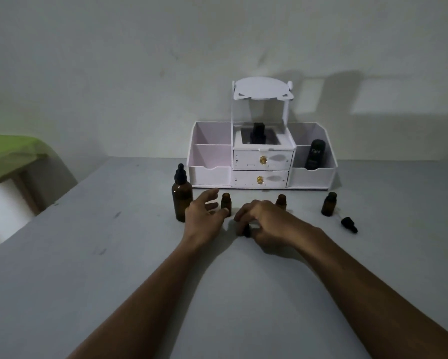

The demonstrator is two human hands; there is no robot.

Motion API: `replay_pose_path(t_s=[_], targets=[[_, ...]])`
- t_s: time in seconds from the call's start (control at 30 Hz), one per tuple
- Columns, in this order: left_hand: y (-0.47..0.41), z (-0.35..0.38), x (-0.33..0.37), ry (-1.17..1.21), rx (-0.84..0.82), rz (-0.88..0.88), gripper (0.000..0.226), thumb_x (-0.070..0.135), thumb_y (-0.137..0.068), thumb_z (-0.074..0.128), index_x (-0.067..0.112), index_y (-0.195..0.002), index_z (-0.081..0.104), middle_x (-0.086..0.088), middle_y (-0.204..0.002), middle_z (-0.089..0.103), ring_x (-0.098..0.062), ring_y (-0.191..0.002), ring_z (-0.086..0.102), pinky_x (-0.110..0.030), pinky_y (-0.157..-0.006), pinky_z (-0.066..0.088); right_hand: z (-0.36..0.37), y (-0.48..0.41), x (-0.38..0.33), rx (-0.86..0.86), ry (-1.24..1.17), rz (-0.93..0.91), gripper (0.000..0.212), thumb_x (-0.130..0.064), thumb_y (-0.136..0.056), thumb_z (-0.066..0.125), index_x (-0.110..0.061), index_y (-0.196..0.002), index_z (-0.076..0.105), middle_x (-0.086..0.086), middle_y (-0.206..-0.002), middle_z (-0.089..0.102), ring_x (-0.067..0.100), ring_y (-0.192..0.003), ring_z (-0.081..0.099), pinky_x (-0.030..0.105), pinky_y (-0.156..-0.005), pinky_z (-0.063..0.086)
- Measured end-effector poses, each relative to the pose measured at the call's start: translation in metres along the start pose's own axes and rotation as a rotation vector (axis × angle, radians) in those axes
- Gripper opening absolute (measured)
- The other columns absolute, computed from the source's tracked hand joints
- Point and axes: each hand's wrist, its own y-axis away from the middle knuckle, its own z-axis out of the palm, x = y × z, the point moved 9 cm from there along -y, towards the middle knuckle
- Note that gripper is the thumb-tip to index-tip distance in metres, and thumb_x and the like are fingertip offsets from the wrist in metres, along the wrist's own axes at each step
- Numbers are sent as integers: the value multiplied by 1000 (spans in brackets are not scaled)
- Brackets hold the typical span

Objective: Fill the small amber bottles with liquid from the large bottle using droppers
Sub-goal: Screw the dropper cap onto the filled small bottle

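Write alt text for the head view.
Two bare hands work on a grey table: the left hand reaches, open, for a small amber bottle, while the right hand curls over a dark dropper. A large bottle stands left, two more small bottles and a loose dropper right, a white organizer behind.

A pale, scuffed wall (140, 60) fills the upper half of the view, dimly lit, with soft-edged shadows (347, 92) falling across its right side. A grey table (88, 255) runs up to it, its surface marked with a few dark smudges. A white desk organiser (313, 177) stands on the table against the wall, with two small drawers (263, 159) bearing gold knobs. At the left edge, a green cloth (7, 151) covers furniture with a wooden leg (28, 193).
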Motion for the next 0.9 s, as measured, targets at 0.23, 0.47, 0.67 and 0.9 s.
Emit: replay_pose_path(t_s=[0.23,0.47,0.67,0.9], targets=[[-8,5,-1,62,-27,-30,53,7,-81,78,9,-131,62,-5,-120,70,-10,-95,66,-23,-87,53,-55,-2,-3,400,-377,-126,18,-13,-82,78,-21,-97,74,-12,-94,73,0,-86,67,18,-78,54],[-13,5,-5,27,-59,13,42,9,-79,81,11,-120,70,1,-108,73,-9,-97,67,-23,-95,50,-64,-22,14,695,-985,-18,17,-6,-84,75,-11,-100,72,10,-94,75,22,-89,73,31,-79,61],[-15,5,-5,-12,-61,57,39,9,-80,79,14,-118,72,3,-105,74,7,-84,64,-11,-84,48,-52,-32,19,703,-916,-5,18,-11,-86,74,-12,-104,71,9,-94,75,24,-89,74,34,-78,61],[-15,6,-7,-17,-65,53,39,8,-81,79,11,-119,71,1,-109,74,14,-78,61,1,-74,44,-50,-36,19,716,-770,-16,16,-16,-85,75,-17,-101,73,0,-92,75,15,-89,72,34,-84,60]])
